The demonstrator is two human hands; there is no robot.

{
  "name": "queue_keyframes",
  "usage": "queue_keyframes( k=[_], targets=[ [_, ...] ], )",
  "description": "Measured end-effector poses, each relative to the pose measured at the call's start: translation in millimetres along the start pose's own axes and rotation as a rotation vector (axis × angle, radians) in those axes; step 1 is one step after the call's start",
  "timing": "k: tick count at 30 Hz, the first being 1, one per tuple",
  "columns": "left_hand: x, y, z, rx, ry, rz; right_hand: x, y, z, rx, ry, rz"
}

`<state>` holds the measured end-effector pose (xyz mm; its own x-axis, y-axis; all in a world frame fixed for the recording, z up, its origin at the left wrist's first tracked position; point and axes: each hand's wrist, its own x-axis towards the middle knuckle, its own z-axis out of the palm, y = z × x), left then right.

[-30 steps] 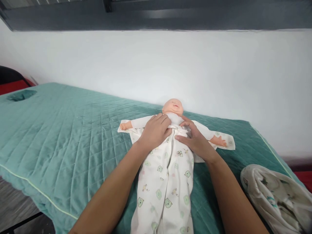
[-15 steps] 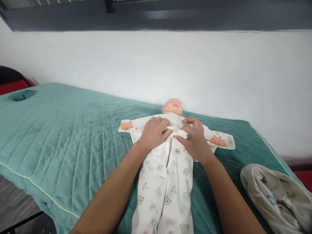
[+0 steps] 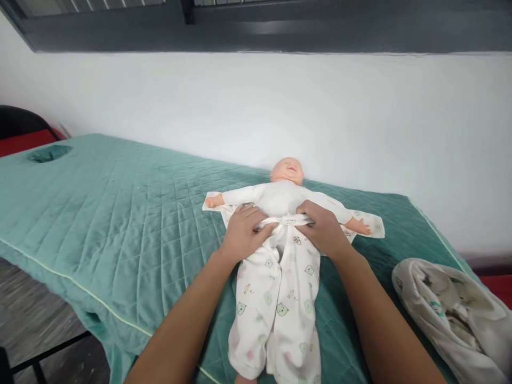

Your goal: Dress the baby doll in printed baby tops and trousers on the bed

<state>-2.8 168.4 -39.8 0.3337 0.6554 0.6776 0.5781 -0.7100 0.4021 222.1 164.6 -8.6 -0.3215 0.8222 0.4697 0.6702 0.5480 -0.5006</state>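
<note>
A baby doll [image 3: 287, 170] lies on its back with its arms spread, its white cloth torso [image 3: 280, 197] showing. White baby pants [image 3: 276, 298] printed with green animal faces cover its legs, and a bit of one foot shows at the bottom edge. My left hand [image 3: 245, 229] grips the waistband [image 3: 286, 220] on one side, thumb pointing inward. On the other side my right hand [image 3: 320, 224] pinches the same waistband. A matching printed shirt [image 3: 376, 226] lies spread open beneath the doll's arms.
A green quilted cover [image 3: 120, 213] lies over the bed, with a hole [image 3: 50, 153] at the far left. On the right sits an open white fabric bag or basket [image 3: 452, 314] with cloth inside. A white wall [image 3: 240, 106] rises behind the bed.
Both hands have shifted slightly lower on the doll's belly with the waistband, which looks flatter. More of the white torso shows, and the pants' leg ends and part of a foot have come into view.
</note>
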Motion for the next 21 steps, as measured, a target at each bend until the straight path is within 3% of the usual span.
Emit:
queue_keyframes(
  k=[5, 10, 17, 21],
  targets=[
    [-20.0, 8.4, -5.6, -0.035, -0.033, -0.161, 1.1, -2.2, -2.8, -0.017, -0.053, 0.074],
    [-20.9, 6.6, -3.5, -0.082, -0.042, -0.210, -1.9, -2.2, -4.4, -0.138, -0.084, 0.112],
    [-22.0, -1.9, 4.3, 0.055, 0.033, -0.143, -22.4, -11.4, 2.0, -0.258, 0.114, -0.117],
    [-24.1, -0.5, 1.2, 0.191, 0.050, -0.037, -42.5, -23.5, 3.0, -0.263, 0.136, -0.122]
  ],
)
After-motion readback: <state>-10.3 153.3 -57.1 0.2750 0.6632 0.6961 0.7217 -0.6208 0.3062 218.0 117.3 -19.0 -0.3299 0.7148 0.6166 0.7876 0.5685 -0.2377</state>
